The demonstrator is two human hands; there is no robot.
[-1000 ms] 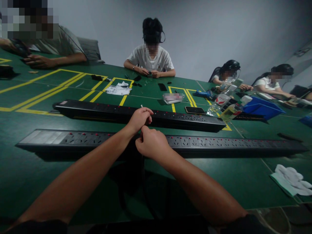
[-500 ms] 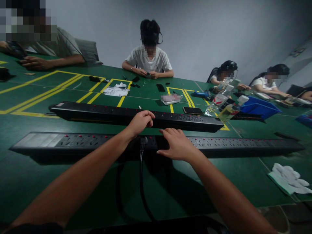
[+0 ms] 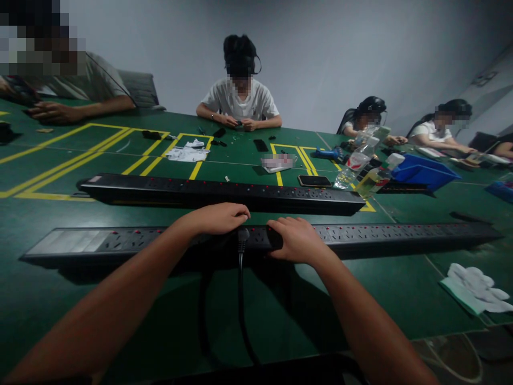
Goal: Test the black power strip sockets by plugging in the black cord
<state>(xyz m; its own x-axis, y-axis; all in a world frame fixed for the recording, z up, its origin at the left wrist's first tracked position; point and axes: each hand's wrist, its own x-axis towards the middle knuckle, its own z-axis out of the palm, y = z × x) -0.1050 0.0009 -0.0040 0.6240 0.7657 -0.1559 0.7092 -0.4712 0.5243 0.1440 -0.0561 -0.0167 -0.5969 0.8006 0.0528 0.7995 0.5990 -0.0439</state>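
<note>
A long black power strip (image 3: 360, 235) with rows of sockets and small red switches lies crosswise in front of me. A black plug (image 3: 243, 235) sits in one of its sockets, and its cord hangs toward me. My left hand (image 3: 218, 218) lies over the strip just left of the plug, fingers curled at the far edge, thumb hidden. To the right of the plug, my right hand (image 3: 295, 239) grips the strip, fingers over the top and thumb on the near side. A second power strip (image 3: 224, 192) rests parallel behind it, touched by neither hand.
A phone (image 3: 315, 181), a clear bottle (image 3: 355, 163), a bottle of yellow liquid (image 3: 377, 179) and a blue bin (image 3: 425, 172) stand beyond the strips. White gloves (image 3: 475, 289) lie at the right. Several people sit around the green table (image 3: 132, 315).
My left hand has come down from over the far strip onto the near one. The near strip has shifted slightly right, its left end closer to me. The right hand now holds it more closely.
</note>
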